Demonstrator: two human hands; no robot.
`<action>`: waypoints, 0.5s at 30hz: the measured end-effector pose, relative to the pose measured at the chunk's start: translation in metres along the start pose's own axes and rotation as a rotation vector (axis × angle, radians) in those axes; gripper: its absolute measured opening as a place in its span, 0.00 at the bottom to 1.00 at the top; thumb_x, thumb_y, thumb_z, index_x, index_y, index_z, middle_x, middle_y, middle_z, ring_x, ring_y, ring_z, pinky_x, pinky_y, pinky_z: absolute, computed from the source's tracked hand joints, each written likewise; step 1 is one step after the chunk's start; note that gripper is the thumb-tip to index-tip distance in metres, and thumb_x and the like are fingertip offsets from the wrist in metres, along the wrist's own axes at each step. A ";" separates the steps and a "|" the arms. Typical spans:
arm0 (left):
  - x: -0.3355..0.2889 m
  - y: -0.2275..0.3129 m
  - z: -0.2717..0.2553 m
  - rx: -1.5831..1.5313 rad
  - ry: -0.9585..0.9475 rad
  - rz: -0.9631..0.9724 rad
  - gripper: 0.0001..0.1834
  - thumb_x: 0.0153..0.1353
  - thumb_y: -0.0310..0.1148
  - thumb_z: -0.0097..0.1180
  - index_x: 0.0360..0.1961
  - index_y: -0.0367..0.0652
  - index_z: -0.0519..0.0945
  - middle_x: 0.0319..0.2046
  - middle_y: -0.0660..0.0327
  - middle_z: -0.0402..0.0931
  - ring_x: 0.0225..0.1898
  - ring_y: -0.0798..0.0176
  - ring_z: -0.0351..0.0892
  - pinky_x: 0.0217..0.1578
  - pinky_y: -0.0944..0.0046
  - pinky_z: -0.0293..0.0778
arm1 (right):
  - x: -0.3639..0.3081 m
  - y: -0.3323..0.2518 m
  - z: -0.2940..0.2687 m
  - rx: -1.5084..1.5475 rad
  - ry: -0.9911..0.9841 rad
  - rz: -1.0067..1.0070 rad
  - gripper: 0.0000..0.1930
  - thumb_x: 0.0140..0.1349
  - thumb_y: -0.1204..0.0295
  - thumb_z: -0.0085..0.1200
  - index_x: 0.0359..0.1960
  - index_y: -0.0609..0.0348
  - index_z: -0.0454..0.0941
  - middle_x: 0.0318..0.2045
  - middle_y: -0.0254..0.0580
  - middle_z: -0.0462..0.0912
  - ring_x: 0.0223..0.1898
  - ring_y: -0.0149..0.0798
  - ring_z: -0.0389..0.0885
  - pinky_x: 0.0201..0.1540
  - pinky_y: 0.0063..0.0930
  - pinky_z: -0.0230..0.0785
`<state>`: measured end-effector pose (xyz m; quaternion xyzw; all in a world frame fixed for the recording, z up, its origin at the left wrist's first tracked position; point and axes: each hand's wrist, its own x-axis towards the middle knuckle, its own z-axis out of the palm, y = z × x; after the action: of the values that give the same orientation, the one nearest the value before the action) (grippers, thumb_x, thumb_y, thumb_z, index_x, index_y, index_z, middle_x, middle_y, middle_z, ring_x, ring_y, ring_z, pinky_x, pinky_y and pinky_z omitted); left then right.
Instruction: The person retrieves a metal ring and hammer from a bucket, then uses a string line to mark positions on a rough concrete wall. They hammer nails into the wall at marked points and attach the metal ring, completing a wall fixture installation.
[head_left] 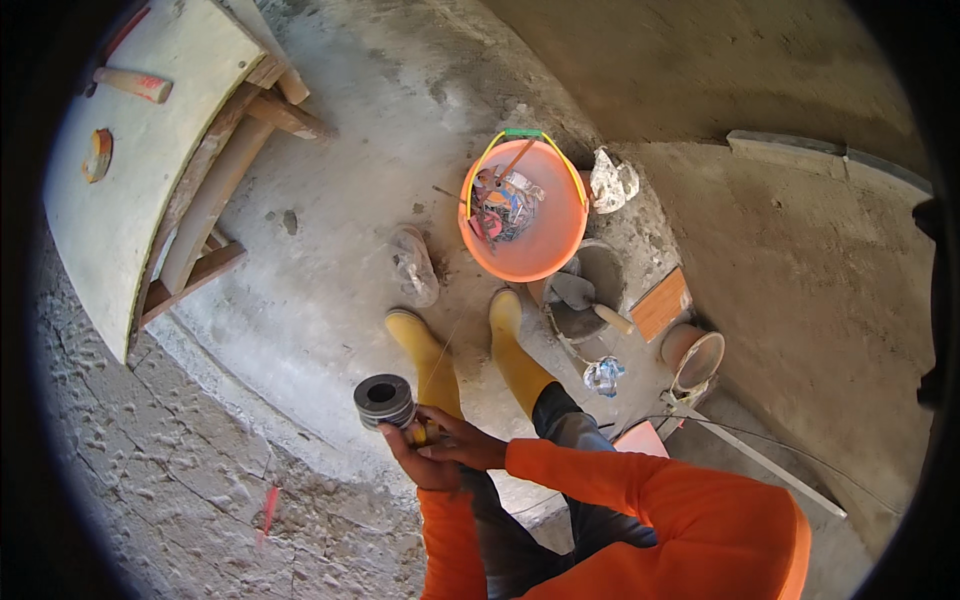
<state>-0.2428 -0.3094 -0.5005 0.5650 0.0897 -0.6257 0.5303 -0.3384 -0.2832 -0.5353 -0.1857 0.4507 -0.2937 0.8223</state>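
Observation:
My left hand [415, 462] is wrapped round the lower side of a dark grey spool [384, 398] with a hollow middle and ridged sides, held over the floor in front of my legs. My right hand [464, 442] is closed close beside it, its fingers meeting the left hand's. What those fingers pinch is mostly hidden; a small yellow patch shows between the hands. Up from there toward my boots runs a thin, pale line. Beyond the boots stands an orange bucket [556, 205] with a yellow handle, holding loose tools and small metal pieces.
A board on wooden legs [150, 190] stands at the left, with a wooden-handled tool [134, 84] and a tape roll [98, 155]. Right of my boots are a trowel [575, 291] on a dark bucket, a brown tile [660, 305], a small bucket [704, 362] and a long straight bar [765, 460].

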 end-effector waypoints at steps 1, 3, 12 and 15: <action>0.001 -0.003 0.002 -0.009 -0.040 -0.005 0.26 0.76 0.57 0.41 0.50 0.44 0.76 0.39 0.65 0.78 0.42 0.64 0.77 0.48 0.59 0.75 | 0.005 -0.001 0.000 -0.022 -0.033 -0.043 0.38 0.64 0.65 0.63 0.71 0.60 0.57 0.63 0.46 0.70 0.64 0.41 0.70 0.66 0.35 0.62; 0.002 -0.009 0.007 0.049 -0.040 -0.022 0.27 0.76 0.56 0.39 0.55 0.42 0.74 0.45 0.63 0.77 0.46 0.65 0.77 0.49 0.61 0.74 | 0.012 -0.007 -0.005 0.054 -0.033 -0.011 0.39 0.64 0.65 0.64 0.72 0.59 0.56 0.63 0.46 0.70 0.65 0.41 0.69 0.67 0.34 0.61; -0.013 -0.043 0.029 0.000 -0.191 -0.175 0.30 0.73 0.55 0.47 0.63 0.41 0.69 0.54 0.60 0.76 0.51 0.62 0.75 0.53 0.58 0.72 | -0.024 -0.020 -0.051 -0.073 0.167 0.007 0.36 0.62 0.66 0.67 0.69 0.58 0.61 0.59 0.47 0.77 0.60 0.40 0.77 0.60 0.36 0.72; -0.027 -0.051 0.042 0.028 -0.125 -0.152 0.28 0.74 0.54 0.46 0.62 0.43 0.71 0.53 0.60 0.77 0.50 0.62 0.77 0.50 0.62 0.74 | -0.035 -0.018 -0.062 -0.173 0.231 -0.083 0.33 0.63 0.64 0.67 0.66 0.60 0.66 0.51 0.49 0.83 0.54 0.41 0.82 0.58 0.37 0.73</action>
<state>-0.3128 -0.3028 -0.4893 0.5235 0.0903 -0.6995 0.4780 -0.4113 -0.2768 -0.5350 -0.2393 0.5577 -0.3068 0.7332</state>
